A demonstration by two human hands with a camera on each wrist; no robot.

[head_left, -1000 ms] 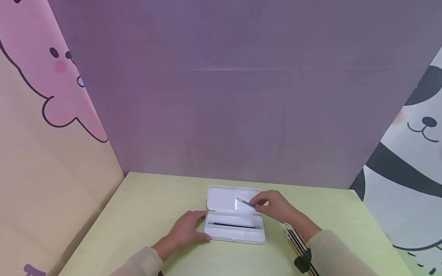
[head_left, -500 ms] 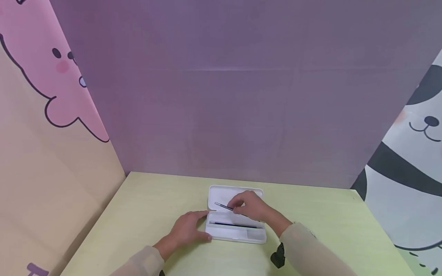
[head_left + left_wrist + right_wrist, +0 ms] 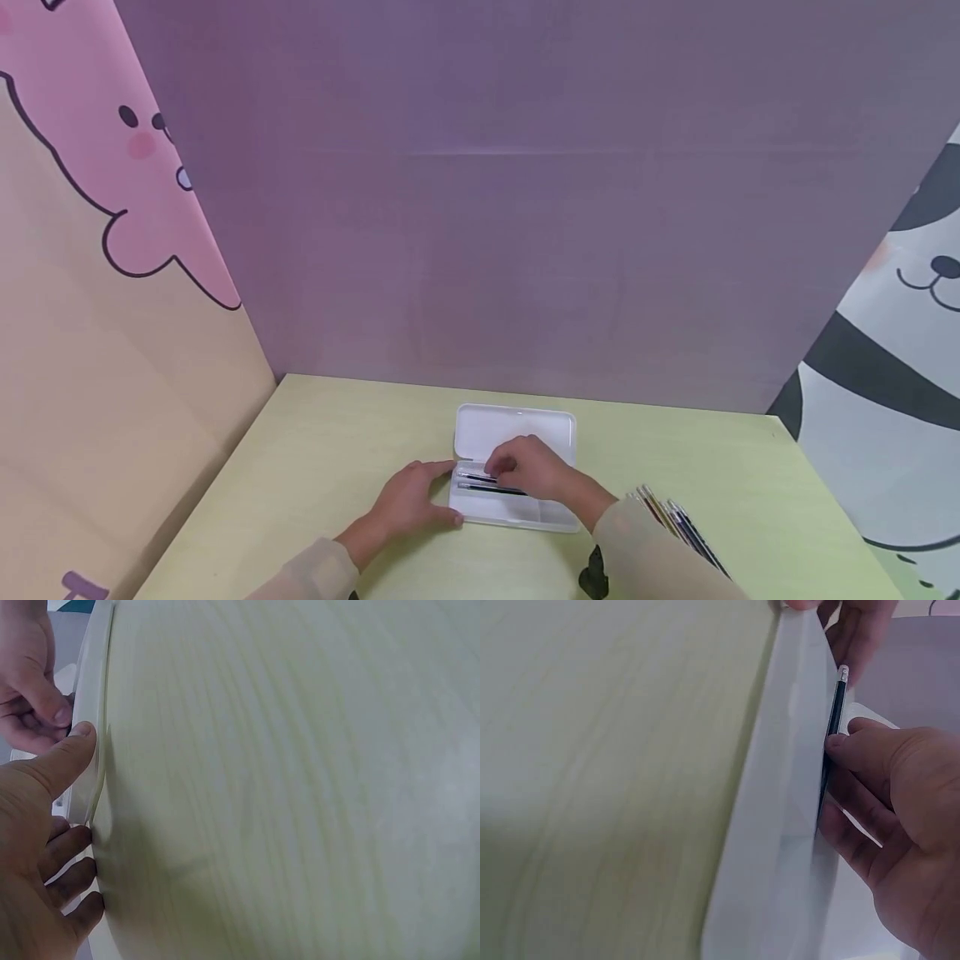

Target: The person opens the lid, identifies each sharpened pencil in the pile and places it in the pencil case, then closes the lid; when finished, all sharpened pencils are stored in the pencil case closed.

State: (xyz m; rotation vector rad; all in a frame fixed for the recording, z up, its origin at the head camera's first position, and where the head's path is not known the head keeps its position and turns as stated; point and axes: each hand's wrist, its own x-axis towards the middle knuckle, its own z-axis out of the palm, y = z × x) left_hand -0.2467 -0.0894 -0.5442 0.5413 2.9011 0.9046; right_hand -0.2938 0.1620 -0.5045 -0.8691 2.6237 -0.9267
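Observation:
A white pencil case [image 3: 491, 508] lies on the table with its lid [image 3: 517, 423] raised toward the back. My left hand [image 3: 408, 502] holds its left end, thumb at the front corner and index finger near the hinge. Low inside the case, my right hand [image 3: 534, 468] pinches a dark pencil [image 3: 836, 705] with a pale end between thumb and fingers. Just in front of it, a second dark pencil [image 3: 491, 489] lies lengthwise in the case. My right hand covers the right part of both pencils.
Several pencils [image 3: 678, 525], brown and dark, lie on the table [image 3: 345, 433] to the right, partly under my right sleeve. A purple panel [image 3: 480, 275] stands behind the table. Walls with cartoon figures flank both sides.
My right hand has moved left and down with the pencil, from over the lid into the case, and the pencil now lies nearly parallel to the other one. My left hand has stayed put.

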